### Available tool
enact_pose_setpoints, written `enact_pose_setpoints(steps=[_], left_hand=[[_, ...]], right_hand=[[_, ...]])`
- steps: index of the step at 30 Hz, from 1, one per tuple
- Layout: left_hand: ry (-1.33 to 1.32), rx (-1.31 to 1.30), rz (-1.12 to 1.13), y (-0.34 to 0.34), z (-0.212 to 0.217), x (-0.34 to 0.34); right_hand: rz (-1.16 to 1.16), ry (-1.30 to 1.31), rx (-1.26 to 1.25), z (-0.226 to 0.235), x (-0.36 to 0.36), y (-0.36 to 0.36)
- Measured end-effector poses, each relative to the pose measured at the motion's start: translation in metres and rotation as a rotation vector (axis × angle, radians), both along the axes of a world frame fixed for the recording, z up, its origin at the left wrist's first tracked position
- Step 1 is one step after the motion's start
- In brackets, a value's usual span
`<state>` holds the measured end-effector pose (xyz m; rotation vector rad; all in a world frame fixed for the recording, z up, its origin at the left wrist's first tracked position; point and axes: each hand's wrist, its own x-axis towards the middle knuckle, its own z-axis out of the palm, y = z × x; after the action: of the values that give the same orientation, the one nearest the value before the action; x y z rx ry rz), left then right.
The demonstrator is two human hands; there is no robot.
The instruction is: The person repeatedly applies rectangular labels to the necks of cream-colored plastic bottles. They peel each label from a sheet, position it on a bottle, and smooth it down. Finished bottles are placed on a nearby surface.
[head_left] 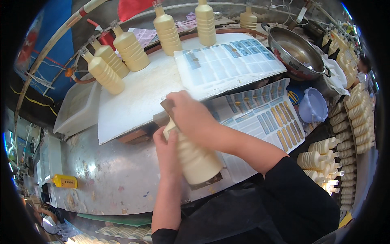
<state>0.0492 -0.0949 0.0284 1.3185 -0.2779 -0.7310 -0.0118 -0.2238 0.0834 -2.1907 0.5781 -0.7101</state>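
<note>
A cream bottle with a ribbed body [197,162] lies tilted over the metal table, its base toward me and its neck pointing away. My left hand [166,144] is closed around its shoulder, with the thumb on the near side. Above the neck, my right hand [189,116] is slightly blurred. Its fingers are pinched on a small flat brownish piece [167,107], whose exact kind I cannot make out. The right palm and wrist hide part of the bottle's upper end.
More cream bottles [132,51] stand along the white board [142,91]. Sheets of blue and gold decals [264,116] lie at the right, below another sheet [231,61]. Beyond are a steel pot [298,49] and lilac bucket [313,105]. A yellow bottle [65,181] lies left.
</note>
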Motion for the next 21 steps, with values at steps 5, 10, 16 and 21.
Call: enact_pose_setpoints(steps=[5,10,16,21], left_hand=[[-0.036,-0.03,0.036,-0.002,-0.008,0.002],[0.137,-0.136,0.093,-0.003,0.008,-0.007],[0.242,-0.263,0.052,-0.006,0.014,-0.012],[0.307,-0.295,0.003,-0.001,0.013,-0.014]], right_hand=[[-0.103,-0.15,0.052,-0.027,-0.026,-0.025],[0.036,-0.291,-0.125,-0.015,-0.013,-0.006],[0.019,0.028,-0.332,-0.002,0.028,0.028],[0.03,0.106,-0.51,-0.01,0.037,0.037]])
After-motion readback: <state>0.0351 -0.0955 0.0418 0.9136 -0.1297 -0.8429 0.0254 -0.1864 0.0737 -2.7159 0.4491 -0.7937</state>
